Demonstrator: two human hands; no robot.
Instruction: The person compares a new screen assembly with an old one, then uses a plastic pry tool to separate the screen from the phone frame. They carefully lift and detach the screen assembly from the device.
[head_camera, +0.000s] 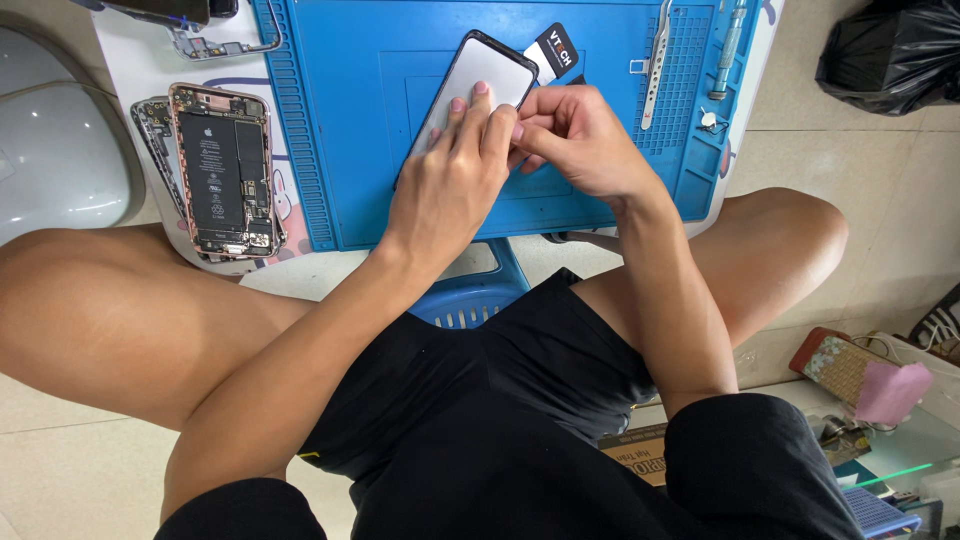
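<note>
Blue work mat under phone screen, left hand flat on it, right hand pinching something hidden

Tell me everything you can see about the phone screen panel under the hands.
The screen panel is a flat rounded rectangle with a thin black border and a pale, glossy face. It lies tilted on the blue mat, its top corner pointing up and left. The left hand presses its fingers flat on the lower part, covering that end. The right hand pinches at its right edge; what it grips is hidden. A black card pokes out behind it.
</note>
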